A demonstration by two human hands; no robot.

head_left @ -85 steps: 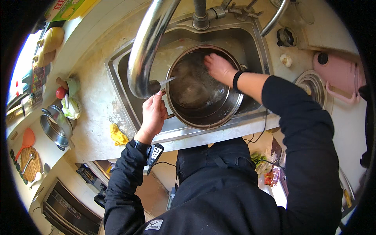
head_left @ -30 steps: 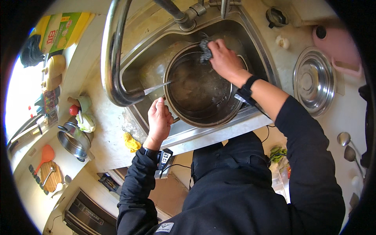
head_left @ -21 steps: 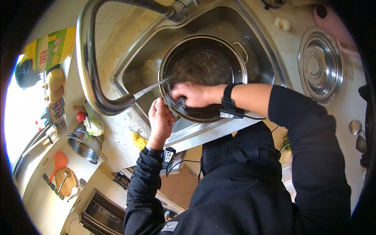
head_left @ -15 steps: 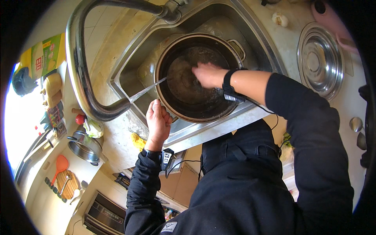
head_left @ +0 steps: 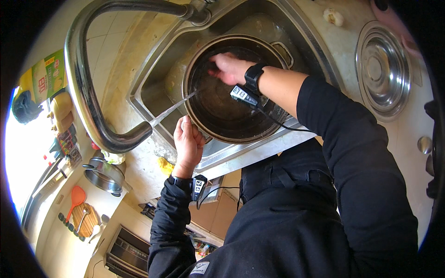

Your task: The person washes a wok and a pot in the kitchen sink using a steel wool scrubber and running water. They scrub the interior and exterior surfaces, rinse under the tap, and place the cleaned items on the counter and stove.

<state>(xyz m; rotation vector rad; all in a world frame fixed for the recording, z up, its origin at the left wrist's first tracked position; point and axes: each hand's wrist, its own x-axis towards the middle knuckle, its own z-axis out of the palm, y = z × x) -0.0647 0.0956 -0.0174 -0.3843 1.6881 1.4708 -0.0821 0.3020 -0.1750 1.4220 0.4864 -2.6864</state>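
A large, dark-walled metal pot (head_left: 222, 111) sits in the stainless steel sink, with shallow water over its bottom. My left hand (head_left: 187, 141) is closed at the pot's near left rim, where its side handle is; the fingers cover most of that handle. Inside the pot, my right hand (head_left: 227, 67) reaches toward the far left wall, thumb and fingers apart, with nothing visible in them. Water streams from the curved faucet (head_left: 139, 136) over the left rim into the pot. The pot's other handle (head_left: 283, 53) is free at the far right.
The sink (head_left: 320, 60) surrounds the pot. On the right counter lie a round steel lid or basin (head_left: 382, 69) and a garlic bulb (head_left: 333, 17). A yellow cloth (head_left: 165, 166) is near my left wrist. Farther left stand a small steel pot (head_left: 103, 175) and an orange spatula (head_left: 77, 198).
My right hand has moved left and away from me inside the pot, its wrist turning and its fingers spreading. My left hand stays at the handle. Water keeps running.
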